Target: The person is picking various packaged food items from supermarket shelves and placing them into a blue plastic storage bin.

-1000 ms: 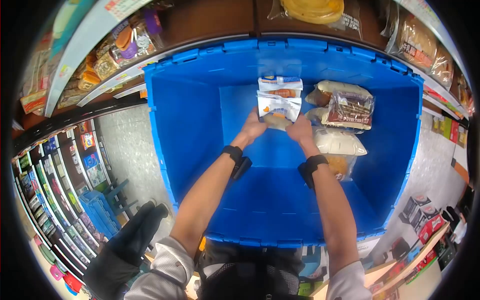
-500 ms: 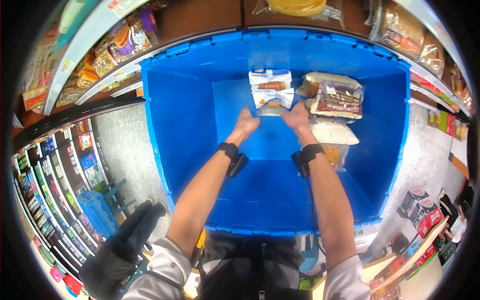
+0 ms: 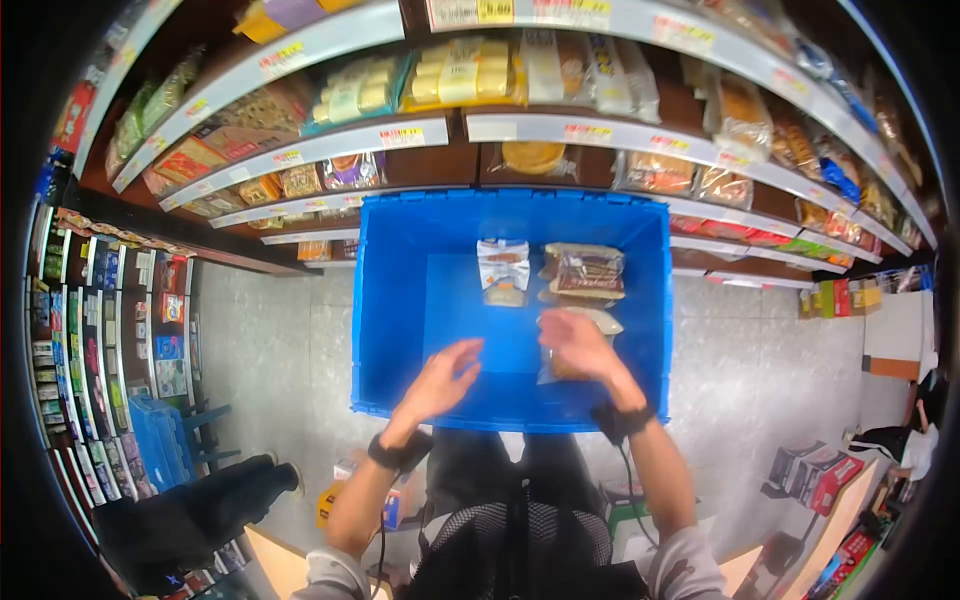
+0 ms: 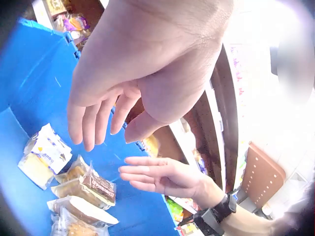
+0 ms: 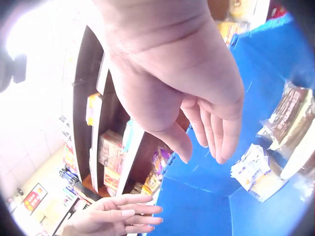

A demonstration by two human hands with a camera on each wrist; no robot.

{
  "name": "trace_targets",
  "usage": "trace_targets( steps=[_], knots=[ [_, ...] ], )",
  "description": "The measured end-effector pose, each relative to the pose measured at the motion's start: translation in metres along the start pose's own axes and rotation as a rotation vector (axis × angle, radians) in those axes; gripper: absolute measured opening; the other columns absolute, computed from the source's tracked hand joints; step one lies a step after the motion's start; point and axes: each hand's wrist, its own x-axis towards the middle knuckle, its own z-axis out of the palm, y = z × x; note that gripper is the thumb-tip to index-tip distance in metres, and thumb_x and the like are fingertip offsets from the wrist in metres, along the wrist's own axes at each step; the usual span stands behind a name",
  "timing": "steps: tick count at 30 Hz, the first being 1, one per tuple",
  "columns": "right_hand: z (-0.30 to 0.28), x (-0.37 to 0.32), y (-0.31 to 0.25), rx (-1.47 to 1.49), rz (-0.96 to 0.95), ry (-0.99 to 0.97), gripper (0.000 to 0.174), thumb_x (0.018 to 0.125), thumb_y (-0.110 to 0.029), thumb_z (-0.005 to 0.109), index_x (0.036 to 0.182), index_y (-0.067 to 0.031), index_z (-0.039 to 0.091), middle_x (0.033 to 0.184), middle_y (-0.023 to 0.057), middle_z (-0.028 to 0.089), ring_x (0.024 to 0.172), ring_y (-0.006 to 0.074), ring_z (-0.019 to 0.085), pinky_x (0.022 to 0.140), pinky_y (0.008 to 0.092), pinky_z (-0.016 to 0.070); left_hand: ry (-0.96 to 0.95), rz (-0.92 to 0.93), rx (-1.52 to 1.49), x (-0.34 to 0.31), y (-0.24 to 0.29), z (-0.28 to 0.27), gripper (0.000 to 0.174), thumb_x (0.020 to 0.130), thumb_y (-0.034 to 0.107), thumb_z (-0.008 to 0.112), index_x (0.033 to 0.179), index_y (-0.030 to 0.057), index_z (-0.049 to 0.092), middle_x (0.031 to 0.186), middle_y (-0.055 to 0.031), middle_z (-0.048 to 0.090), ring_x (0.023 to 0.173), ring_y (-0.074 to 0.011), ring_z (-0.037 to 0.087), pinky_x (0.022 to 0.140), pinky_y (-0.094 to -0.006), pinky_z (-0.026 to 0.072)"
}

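shop shelves [image 3: 330, 148] behind, two empty hands over a blue crate [image 3: 400, 300]

stocked shelving curves round the far side of the crate. the left hand [image 3: 440, 380] and right hand [image 3: 575, 345] hover above its near half, fingers straight and loosely spread, holding nothing and touching nothing. on the crate's floor, toward the far wall, lies a white bread packet [image 3: 503, 272]; just beside it on the right sits a brown-labelled packet [image 3: 587, 272] among other bagged bread.

Bare floor in the left half of the crate [image 3: 400, 300]; bread packets [image 3: 585, 270] at its centre and right.
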Motion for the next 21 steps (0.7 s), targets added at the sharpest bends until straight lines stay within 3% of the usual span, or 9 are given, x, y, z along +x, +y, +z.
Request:
trace_targets(
  steps=[2, 6, 11, 15, 21],
  knots=[
    [-0.006, -0.062, -0.014, 0.032, 0.04, 0.082, 0.041, 0.085, 0.0, 0.063, 0.123, 0.0059, 0.051, 0.116, 0.0155, 0.062, 0.105, 0.0195, 0.062, 0.09, 0.0301, 0.0505, 0.041, -0.003, 0.044, -0.035, 0.014, 0.01, 0.038, 0.09, 0.004, 0.057, 0.127, -0.0007, 0.051, 0.12, -0.0178, 0.06, 0.112, -0.0252, 0.059, 0.093, -0.0342, 0.0487],
    [-0.015, -0.158, 0.018, -0.066, 0.036, 0.26, 0.039, 0.084, -0.001, 0.065, 0.121, 0.0054, 0.054, 0.113, 0.0155, 0.063, 0.102, 0.019, 0.063, 0.088, 0.0298, 0.0512, 0.01, 0.019, 0.019, -0.08, 0.0, 0.029, 0.036, 0.09, 0.003, 0.056, 0.126, -0.0009, 0.051, 0.119, -0.0175, 0.061, 0.11, -0.0246, 0.06, 0.093, -0.0347, 0.049],
    [0.012, -0.237, 0.048, -0.119, 0.148, 0.49, 0.037, 0.085, -0.004, 0.066, 0.118, 0.0054, 0.055, 0.107, 0.0149, 0.065, 0.099, 0.0193, 0.063, 0.084, 0.0292, 0.0524, -0.064, 0.075, -0.011, -0.122, -0.015, 0.052, 0.037, 0.089, 0.002, 0.055, 0.126, -0.0015, 0.051, 0.119, -0.0167, 0.06, 0.109, -0.0245, 0.06, 0.094, -0.0347, 0.0482],
    [0.044, -0.284, 0.065, -0.017, 0.15, 0.469, 0.035, 0.086, -0.006, 0.066, 0.118, 0.0044, 0.057, 0.105, 0.0135, 0.066, 0.098, 0.018, 0.063, 0.083, 0.0275, 0.0516, -0.162, 0.097, -0.023, -0.139, 0.007, 0.069, 0.039, 0.088, 0.004, 0.054, 0.127, -0.0013, 0.05, 0.122, -0.0171, 0.059, 0.111, -0.0254, 0.059, 0.095, -0.035, 0.0473],
    [0.06, -0.317, 0.073, -0.051, 0.196, 0.474, 0.036, 0.086, -0.007, 0.065, 0.12, 0.004, 0.056, 0.107, 0.014, 0.066, 0.1, 0.0184, 0.063, 0.085, 0.0272, 0.0501, -0.133, 0.097, -0.127, -0.181, -0.023, 0.102, 0.037, 0.09, 0.005, 0.053, 0.127, -0.001, 0.05, 0.122, -0.0171, 0.059, 0.11, -0.0258, 0.059, 0.094, -0.0347, 0.0473]
  ],
)
